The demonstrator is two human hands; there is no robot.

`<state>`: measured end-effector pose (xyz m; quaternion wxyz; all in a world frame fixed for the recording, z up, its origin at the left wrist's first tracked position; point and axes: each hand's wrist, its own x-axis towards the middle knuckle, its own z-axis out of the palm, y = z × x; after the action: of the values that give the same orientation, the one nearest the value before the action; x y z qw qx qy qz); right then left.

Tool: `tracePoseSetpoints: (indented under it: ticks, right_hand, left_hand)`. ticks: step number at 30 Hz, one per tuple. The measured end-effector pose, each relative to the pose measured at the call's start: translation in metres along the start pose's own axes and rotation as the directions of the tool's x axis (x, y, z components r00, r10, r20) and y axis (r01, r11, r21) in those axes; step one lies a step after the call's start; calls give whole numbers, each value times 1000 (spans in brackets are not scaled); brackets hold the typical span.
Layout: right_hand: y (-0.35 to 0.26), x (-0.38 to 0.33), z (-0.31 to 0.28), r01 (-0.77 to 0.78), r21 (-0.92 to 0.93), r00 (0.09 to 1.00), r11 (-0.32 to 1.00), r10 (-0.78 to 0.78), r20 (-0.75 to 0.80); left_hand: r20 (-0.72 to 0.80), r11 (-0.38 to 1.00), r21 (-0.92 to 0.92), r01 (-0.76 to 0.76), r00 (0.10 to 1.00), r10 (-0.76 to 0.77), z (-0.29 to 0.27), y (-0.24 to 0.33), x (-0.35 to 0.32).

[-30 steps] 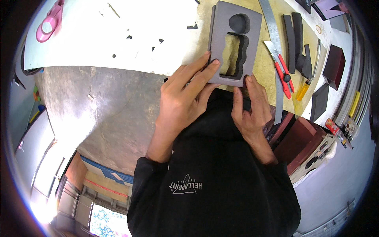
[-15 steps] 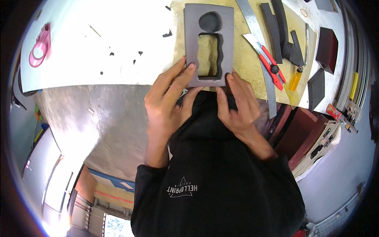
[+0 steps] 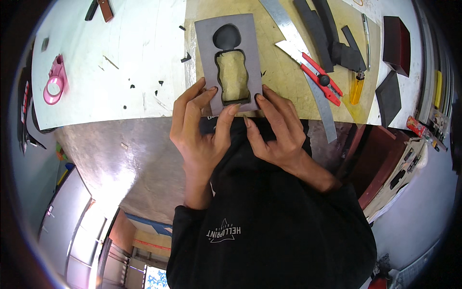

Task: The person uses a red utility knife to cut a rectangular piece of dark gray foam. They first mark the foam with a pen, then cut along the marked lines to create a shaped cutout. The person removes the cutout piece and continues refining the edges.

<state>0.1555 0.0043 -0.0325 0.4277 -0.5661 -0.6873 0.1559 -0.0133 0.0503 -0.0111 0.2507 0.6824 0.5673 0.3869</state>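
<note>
We see a grey foam block [image 3: 251, 58] steadied by hand near the edge of the white table [image 3: 106, 36]

Starting from the left, we find a pink tape dispenser [image 3: 54, 85], then small dark scraps [image 3: 132, 86] scattered well apart from the work. Next comes the left hand [image 3: 199, 130], partly closed: its fingers press the block's left side, and its thumb meets the near edge, so we take it to have hold of that lower corner. The block lies over the yellowish mat [image 3: 276, 72], a round recess [image 3: 226, 36] at its far end and a wavy-sided cut-out nearer us; whether it is slightly lifted we cannot tell. The right hand [image 3: 279, 137] is half open, its index finger against the lower right corner. Its thumb is by the near edge, but we cannot tell whether it touches or grips.

We judge the step in hand to be positioning or checking the cut block; the next move calls for even, light pressure from both sides, as foam could flex beside the opening.

Farther right we see the red cutter [image 3: 323, 79] across the steel ruler [image 3: 288, 31], then dark strips [image 3: 315, 36] and an orange-handled tool [image 3: 356, 90].
</note>
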Motion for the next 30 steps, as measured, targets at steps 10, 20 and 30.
tracePoseSetpoints:
  ticks: [10,20,30]
  right_hand:
    - [-12,-2,-16,-363,306,931,880,357,80]
    - [-29,-13,-5,-407,449,910,795,313,271]
    - [6,-4,-64,-266,321,960,909,279,7]
  left_hand:
    - [-95,960,-101,260,958,-269,10,21,18]
    - [76,962,228,147,983,-168,-3,27,35]
    - [150,828,561,11,982,-115,20,46,33]
